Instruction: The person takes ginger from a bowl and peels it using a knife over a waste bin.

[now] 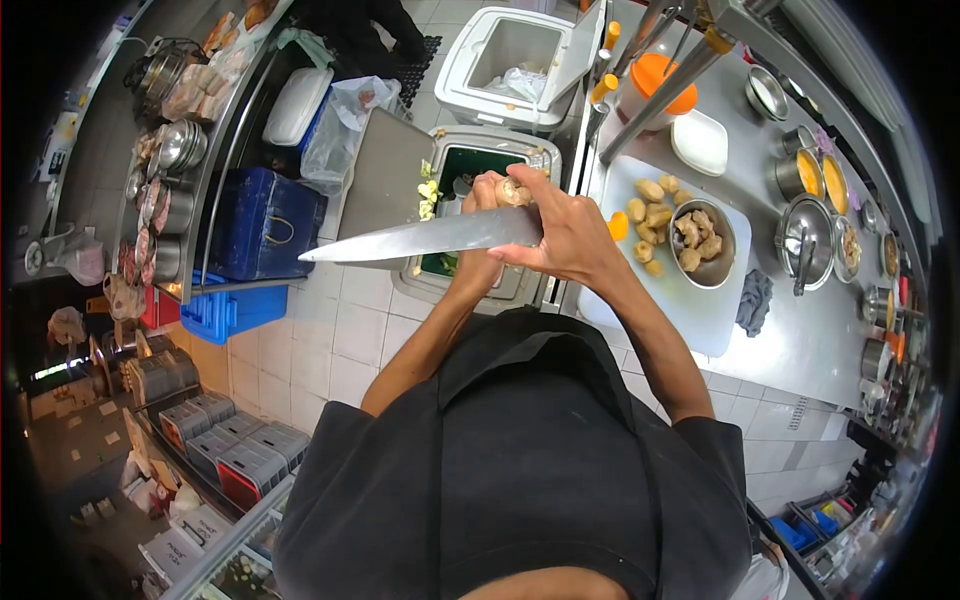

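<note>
My right hand (570, 232) grips a large knife (420, 236), its broad blade pointing left. Beyond that hand, in line with the blade, shows an orange piece that looks like the handle's end. Fingers of my left hand (484, 196) are closed on a knobbly piece of ginger (512, 192), just above the blade; my right fingertips also reach it. Both hands are over an open grey bin (545, 150) with a dark green inside. To the right, a steel bowl (728, 240) of ginger stands on a white cutting board (700, 325), with several pale, peeled-looking pieces (655, 215) beside it.
Beyond the bin stands a white open cooler box (455, 65). On the steel counter (790, 340) are an orange-lidded tub (665, 85), a white container (700, 142), a grey cloth (755, 303) and several steel pans. Blue bins (265, 225) stand left. A person's dark-clothed legs (375, 30) show at the top.
</note>
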`<action>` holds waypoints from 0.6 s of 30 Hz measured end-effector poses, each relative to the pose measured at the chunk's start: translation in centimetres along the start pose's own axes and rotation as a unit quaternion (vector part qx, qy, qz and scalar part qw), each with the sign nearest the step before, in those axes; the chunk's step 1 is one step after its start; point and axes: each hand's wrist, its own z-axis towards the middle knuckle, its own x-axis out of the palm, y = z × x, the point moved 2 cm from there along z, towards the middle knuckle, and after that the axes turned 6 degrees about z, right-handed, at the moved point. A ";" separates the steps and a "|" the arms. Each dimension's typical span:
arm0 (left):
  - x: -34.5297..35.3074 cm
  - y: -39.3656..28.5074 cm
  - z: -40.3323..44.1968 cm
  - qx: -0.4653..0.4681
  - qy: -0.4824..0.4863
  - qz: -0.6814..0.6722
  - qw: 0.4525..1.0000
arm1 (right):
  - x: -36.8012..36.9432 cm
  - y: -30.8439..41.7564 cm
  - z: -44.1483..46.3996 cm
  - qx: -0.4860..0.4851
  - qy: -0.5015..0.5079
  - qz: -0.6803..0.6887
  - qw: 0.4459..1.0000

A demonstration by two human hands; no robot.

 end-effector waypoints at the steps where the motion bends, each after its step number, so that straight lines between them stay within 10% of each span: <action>1: 0.0 0.0 0.0 -0.001 0.000 0.000 1.000 | 0.0 0.0 0.1 0.000 0.001 0.000 1.000; 13: -0.3 -0.2 0.3 -0.003 -0.044 0.085 0.995 | 0.0 0.4 1.3 -0.001 0.049 0.037 0.998; 18: 0.3 2.2 0.3 0.011 -0.012 -0.098 0.995 | 0.2 -0.4 2.1 -0.042 0.022 0.016 0.999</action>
